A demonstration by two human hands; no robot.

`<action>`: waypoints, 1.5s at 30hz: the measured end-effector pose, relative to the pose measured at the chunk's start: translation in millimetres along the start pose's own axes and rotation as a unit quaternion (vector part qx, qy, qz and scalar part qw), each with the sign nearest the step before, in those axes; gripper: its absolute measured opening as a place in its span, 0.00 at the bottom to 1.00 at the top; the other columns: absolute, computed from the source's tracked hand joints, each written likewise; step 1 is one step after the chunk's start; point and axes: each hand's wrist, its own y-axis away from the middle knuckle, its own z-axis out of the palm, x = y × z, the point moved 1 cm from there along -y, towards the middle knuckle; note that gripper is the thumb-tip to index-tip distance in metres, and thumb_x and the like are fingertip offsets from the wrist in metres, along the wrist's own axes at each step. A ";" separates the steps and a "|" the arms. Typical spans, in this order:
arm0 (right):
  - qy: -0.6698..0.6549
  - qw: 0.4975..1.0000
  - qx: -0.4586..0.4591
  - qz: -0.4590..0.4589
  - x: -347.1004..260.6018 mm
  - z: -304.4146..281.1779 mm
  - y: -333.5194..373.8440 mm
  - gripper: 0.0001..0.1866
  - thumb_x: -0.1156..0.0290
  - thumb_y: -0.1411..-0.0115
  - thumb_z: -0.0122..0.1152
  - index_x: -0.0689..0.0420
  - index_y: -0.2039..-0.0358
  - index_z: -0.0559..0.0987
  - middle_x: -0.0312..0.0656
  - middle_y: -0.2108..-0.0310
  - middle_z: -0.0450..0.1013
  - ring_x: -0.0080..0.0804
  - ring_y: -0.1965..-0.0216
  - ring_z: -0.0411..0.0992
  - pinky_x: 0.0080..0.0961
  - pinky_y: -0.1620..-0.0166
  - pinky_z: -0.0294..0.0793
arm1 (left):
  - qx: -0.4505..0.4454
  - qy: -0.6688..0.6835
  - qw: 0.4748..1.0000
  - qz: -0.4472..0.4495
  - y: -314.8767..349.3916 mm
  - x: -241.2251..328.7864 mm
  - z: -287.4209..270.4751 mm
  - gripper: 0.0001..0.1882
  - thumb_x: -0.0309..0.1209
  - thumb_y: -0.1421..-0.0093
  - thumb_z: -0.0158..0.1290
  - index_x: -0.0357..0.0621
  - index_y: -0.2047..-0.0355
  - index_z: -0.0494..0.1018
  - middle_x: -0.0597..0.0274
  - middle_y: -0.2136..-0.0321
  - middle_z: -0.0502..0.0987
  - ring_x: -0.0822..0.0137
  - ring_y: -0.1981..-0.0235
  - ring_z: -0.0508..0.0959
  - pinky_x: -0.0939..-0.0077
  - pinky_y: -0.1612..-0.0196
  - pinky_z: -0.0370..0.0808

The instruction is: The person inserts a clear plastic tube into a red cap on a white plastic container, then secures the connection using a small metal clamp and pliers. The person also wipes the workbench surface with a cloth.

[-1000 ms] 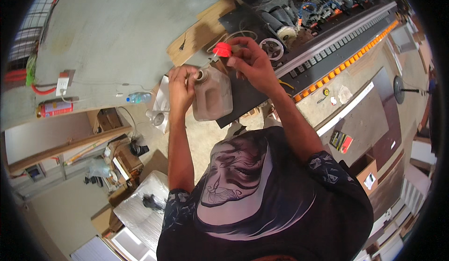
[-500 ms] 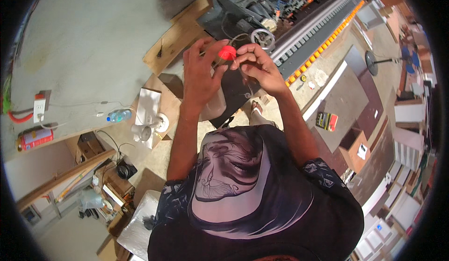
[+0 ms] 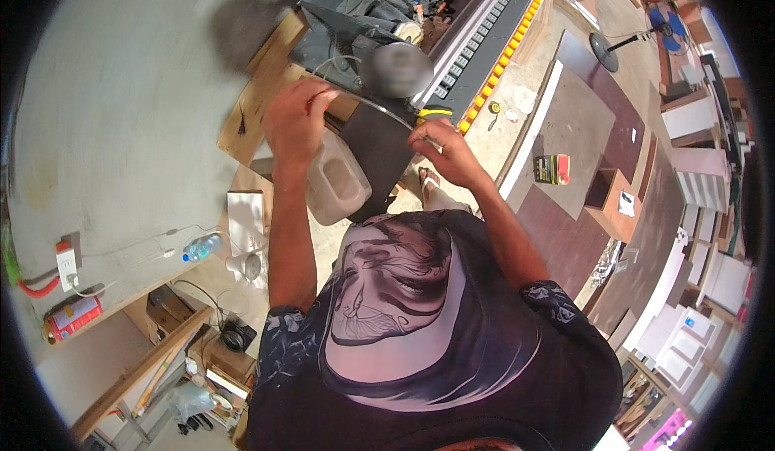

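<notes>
A cluttered workshop is being taken up at the left by a broad grey surface (image 3: 137, 128) and at the upper right by a long machine (image 3: 472, 67) edged with a row of orange blocks. Both forearms are being stretched forward from a dark printed shirt (image 3: 452, 346), the right one being slanted inward. The left hand (image 3: 297, 120) is being kept curled, back upward, around a small red piece (image 3: 309, 107) that is mostly being hidden by the fingers. A clear tube (image 3: 379, 105) is being held across the gap between the hands, its right end being pinched between thumb and fingers by the right hand (image 3: 444, 148). Just below the left hand, a whitish translucent jug (image 3: 341, 183) is being partly covered by that hand and wrist; its mouth is being hidden, and what is inside cannot be told. Farther left, a clear bottle (image 3: 202, 247) with a blue end is being seen near a white cup-like piece (image 3: 245, 266), while a red and white can (image 3: 74, 318) is being shown beyond it.
</notes>
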 end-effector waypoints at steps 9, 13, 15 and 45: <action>-0.033 0.998 0.025 0.052 -30.1 -62.9 -6.7 0.12 0.70 0.31 0.61 0.56 0.49 0.77 0.45 0.59 0.81 0.39 0.56 0.81 0.36 0.53 0.77 | -0.019 -0.064 0.998 -0.013 19.3 -18.5 1.9 0.09 0.32 0.45 0.66 0.44 0.64 0.85 0.56 0.57 0.84 0.55 0.54 0.82 0.62 0.48 0.75; -0.017 0.998 0.004 0.055 -58.3 -82.2 -16.8 0.13 0.70 0.32 0.62 0.57 0.48 0.77 0.47 0.61 0.81 0.42 0.56 0.82 0.37 0.53 0.77 | -0.008 -0.136 0.988 0.070 18.1 -4.7 5.4 0.12 0.35 0.46 0.67 0.47 0.61 0.84 0.60 0.56 0.84 0.57 0.53 0.81 0.59 0.46 0.73; 0.014 1.000 -0.003 0.021 -70.0 -87.1 -22.1 0.14 0.70 0.33 0.63 0.57 0.48 0.78 0.49 0.59 0.81 0.46 0.55 0.81 0.39 0.53 0.77 | -0.019 -0.143 0.983 0.109 14.2 19.9 5.6 0.16 0.36 0.47 0.68 0.48 0.58 0.83 0.62 0.57 0.84 0.57 0.53 0.81 0.58 0.46 0.73; -0.252 0.905 -0.311 0.143 -55.5 -73.2 -39.1 0.25 0.49 0.22 0.46 0.58 0.61 0.79 0.31 0.77 0.65 0.21 0.71 0.65 0.23 0.65 0.67 | -0.141 -0.099 0.916 0.362 9.6 94.2 24.6 0.05 0.30 0.44 0.58 0.48 0.66 0.75 0.66 0.77 0.67 0.63 0.74 0.71 0.67 0.71 0.69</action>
